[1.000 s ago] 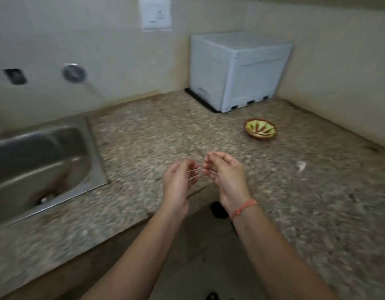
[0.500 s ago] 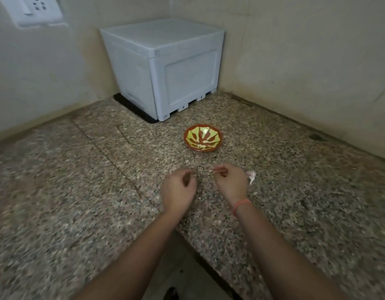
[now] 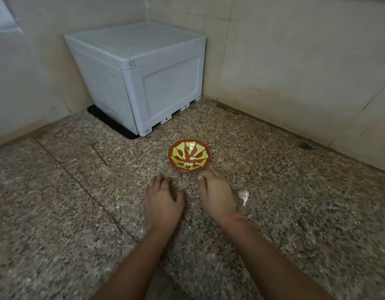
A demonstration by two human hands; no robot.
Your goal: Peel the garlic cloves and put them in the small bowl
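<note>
Fingers (image 3: 203, 177) of the right hand (image 3: 216, 197) curled narrow, tips pinched just short of the small bowl (image 3: 189, 158); something pale at the tip, too small to name. Fingers of the left hand (image 3: 163, 202) bent loosely downward, contents impossible to tell. Both hands parked on the near side of the bowl, probably so a peeled clove drops straight in. One garlic piece (image 3: 243, 195) lying on the counter (image 3: 57, 213) nearer than the bowl, just right of the right hand, skin on. One bowl, seemingly empty. One grey box (image 3: 143, 83) behind the bowl.
</note>
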